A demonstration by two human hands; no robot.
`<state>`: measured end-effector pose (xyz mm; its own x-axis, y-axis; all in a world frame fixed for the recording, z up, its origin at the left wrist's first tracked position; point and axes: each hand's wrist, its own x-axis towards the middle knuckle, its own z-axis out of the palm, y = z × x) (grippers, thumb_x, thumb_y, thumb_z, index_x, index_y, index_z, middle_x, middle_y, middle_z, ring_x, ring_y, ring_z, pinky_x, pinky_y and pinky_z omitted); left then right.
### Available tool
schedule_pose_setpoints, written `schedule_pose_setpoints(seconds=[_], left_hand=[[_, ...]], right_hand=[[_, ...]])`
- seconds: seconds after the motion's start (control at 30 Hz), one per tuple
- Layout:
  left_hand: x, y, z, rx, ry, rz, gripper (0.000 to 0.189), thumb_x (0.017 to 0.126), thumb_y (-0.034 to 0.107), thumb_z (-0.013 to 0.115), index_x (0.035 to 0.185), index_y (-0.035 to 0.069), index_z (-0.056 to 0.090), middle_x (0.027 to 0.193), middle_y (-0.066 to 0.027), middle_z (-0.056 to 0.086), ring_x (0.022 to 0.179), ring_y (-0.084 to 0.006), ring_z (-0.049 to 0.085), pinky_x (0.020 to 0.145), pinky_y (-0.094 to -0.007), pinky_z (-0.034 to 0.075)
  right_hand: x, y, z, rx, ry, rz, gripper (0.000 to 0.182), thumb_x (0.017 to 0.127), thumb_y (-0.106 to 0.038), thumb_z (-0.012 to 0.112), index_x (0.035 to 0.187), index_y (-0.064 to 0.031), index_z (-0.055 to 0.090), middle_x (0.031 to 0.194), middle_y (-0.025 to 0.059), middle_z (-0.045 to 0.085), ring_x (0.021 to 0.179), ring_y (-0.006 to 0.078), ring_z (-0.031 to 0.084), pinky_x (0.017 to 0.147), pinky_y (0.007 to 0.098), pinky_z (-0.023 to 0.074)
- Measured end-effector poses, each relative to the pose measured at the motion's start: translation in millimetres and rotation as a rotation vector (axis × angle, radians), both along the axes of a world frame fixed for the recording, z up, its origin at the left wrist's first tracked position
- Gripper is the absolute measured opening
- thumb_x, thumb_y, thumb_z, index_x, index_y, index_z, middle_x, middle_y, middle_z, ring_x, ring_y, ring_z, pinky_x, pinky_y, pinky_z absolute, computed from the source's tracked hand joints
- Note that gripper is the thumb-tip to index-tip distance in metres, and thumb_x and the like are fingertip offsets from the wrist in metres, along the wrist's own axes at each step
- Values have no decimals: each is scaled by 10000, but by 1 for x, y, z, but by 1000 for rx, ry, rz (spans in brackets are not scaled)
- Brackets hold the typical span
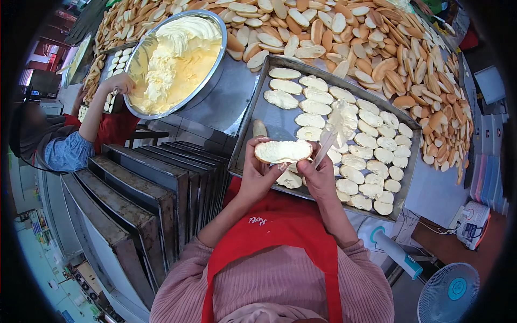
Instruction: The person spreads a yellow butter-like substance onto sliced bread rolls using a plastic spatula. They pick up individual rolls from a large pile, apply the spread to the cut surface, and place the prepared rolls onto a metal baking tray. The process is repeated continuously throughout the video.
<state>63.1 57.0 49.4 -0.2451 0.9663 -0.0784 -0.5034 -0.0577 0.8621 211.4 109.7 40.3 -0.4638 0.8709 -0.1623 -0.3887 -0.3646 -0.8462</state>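
My left hand [258,169] holds an oval slice of bread [283,152] with its cream-covered face up. At the slice's other end, my right hand [319,173] touches it with the fingertips while gripping the handle of a spatula [341,123] whose blade is thick with cream. Beneath both hands, a metal baking tray [247,117] holds rows of cream-spread bread slices, with bare metal showing at its left part. Up and to the left stands a large steel bowl [223,36] of pale yellow cream [177,64].
Unspread bread slices [315,32] lie heaped along the table's far side and right. Stacked metal trays [133,181] stand on edge at left. A co-worker's hand [121,83] is at the bowl's left rim. A fan [448,292] stands at lower right.
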Motion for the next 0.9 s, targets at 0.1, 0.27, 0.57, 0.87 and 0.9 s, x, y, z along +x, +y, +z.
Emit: schedule_pose_setpoints(seconds=[0.1, 0.27, 0.57, 0.87, 0.9], left_hand=[[-6, -2, 6, 9, -42, -53, 617, 848, 28, 646, 1355, 17, 295, 1266, -112, 442, 1180, -195, 492, 969, -336, 476], [-7, -5, 5, -114, -18, 43, 562, 898, 168, 629, 1355, -38, 374, 1301, -135, 495, 1173, -219, 524, 990, -353, 461], [-12, 1, -2, -177, -34, 256, 408, 882, 68, 636, 1242, -64, 497, 1176, -141, 587, 1059, -186, 588, 946, -303, 482], [-47, 28, -30, -157, 603, 102, 414, 829, 47, 690, 1177, -60, 494, 1120, -136, 597, 1054, -168, 587, 900, -276, 492], [-52, 36, -33, -203, 586, 67, 425, 819, 45, 698, 1176, -56, 490, 1118, -136, 598, 1046, -167, 591, 896, -279, 494]], right_hand=[[3, 2, -5, -127, 34, -49, 473, 844, -120, 691, 1248, 27, 493, 1078, 60, 596, 990, 111, 560, 873, 244, 449], [4, 12, 5, 76, -207, -51, 394, 895, -177, 638, 1213, 11, 502, 990, 32, 594, 911, 89, 551, 773, 231, 439], [7, -16, 9, 972, -1008, -318, 100, 872, -89, 605, 940, -17, 613, 718, 116, 602, 608, 249, 564, 522, 362, 353], [30, 19, -5, 478, -1007, -607, 202, 963, -176, 526, 982, 8, 608, 679, 57, 567, 599, 101, 527, 532, 259, 422], [35, 19, -5, 478, -1015, -596, 204, 963, -177, 526, 983, 9, 607, 680, 56, 568, 602, 100, 527, 535, 255, 423]])
